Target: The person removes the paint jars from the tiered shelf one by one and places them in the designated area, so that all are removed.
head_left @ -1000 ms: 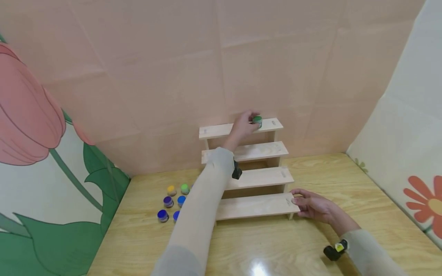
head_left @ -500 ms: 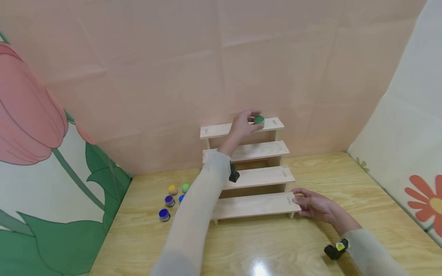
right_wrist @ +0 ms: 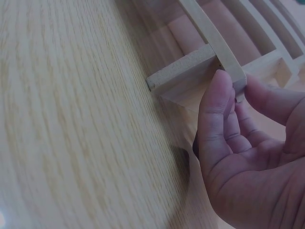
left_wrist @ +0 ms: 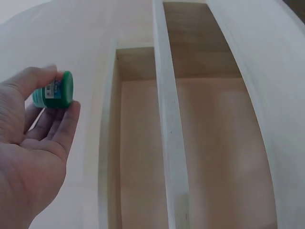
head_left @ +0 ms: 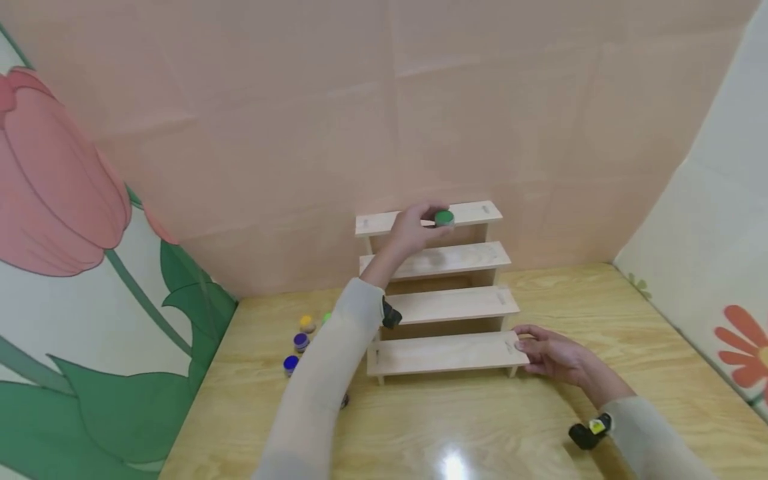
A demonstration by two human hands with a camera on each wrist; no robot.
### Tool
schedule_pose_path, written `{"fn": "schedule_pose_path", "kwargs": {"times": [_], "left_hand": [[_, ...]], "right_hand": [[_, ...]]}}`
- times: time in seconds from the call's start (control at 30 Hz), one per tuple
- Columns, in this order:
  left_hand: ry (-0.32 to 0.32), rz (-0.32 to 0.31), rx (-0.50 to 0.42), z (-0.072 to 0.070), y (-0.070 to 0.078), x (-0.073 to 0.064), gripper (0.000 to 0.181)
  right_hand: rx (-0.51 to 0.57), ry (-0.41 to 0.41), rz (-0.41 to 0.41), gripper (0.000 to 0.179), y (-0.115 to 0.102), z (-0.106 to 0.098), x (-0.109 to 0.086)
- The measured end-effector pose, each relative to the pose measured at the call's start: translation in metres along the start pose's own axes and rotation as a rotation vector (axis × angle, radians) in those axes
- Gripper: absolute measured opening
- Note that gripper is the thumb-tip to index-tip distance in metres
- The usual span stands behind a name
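Note:
Between thumb and fingers, my left hand [head_left: 411, 230] pinches a small jar with a green lid [head_left: 444, 219], in front of the top board of a stepped wooden rack [head_left: 447, 353]. The left wrist view shows the jar [left_wrist: 58, 90] lying sideways in the grip, a label on its side, apart from the boards. My right hand [head_left: 555, 358] grips the right end of the rack's lowest board. In the right wrist view, thumb and fingers of the right hand [right_wrist: 252, 148] pinch that board's corner [right_wrist: 233, 71].
Left of the rack, several small jars stand on the wooden table [head_left: 420, 433], among them a yellow-lidded jar [head_left: 307, 323] and a purple-lidded jar [head_left: 301, 342]. My left sleeve hides some of them. A pink backdrop [head_left: 288, 167] rises close behind the rack.
My left hand has drawn the green-lidded jar back from over the top board, slightly toward me. The head view has shifted a little. The right hand keeps its hold on the rack.

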State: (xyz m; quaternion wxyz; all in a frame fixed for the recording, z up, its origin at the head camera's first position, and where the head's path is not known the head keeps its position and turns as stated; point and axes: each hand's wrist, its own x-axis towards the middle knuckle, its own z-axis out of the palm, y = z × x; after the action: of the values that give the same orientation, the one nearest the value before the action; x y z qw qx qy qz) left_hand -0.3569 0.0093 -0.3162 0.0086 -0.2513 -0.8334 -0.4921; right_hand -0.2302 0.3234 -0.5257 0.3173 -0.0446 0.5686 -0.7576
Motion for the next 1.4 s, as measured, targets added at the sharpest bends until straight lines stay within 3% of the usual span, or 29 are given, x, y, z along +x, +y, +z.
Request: {"fn": "schedule_pose_path", "kwargs": {"times": [0.23,0.47,0.7,1.0,1.4], "left_hand": [[-0.039,-0.018,-0.030,-0.010,-0.004,-0.020,0.043],[-0.011,0.004,-0.025,-0.020,-0.007,-0.041,0.041],[-0.032,0.022,-0.042,-0.030,-0.014,-0.060,0.039],[0.025,0.068,0.025,-0.052,-0.033,-0.093,0.037],[0.053,0.015,0.026,-0.076,-0.054,-0.129,0.040]], "right_hand": [[0.002,0.001,-0.004,0.026,-0.002,-0.004,0.000],[0.013,0.001,-0.009,0.025,-0.003,-0.006,0.003],[0.013,0.001,-0.008,0.025,-0.004,-0.006,0.003],[0.013,-0.010,-0.012,0.025,0.000,-0.005,0.006],[0.010,-0.019,-0.013,0.025,-0.001,-0.007,0.007]]}}
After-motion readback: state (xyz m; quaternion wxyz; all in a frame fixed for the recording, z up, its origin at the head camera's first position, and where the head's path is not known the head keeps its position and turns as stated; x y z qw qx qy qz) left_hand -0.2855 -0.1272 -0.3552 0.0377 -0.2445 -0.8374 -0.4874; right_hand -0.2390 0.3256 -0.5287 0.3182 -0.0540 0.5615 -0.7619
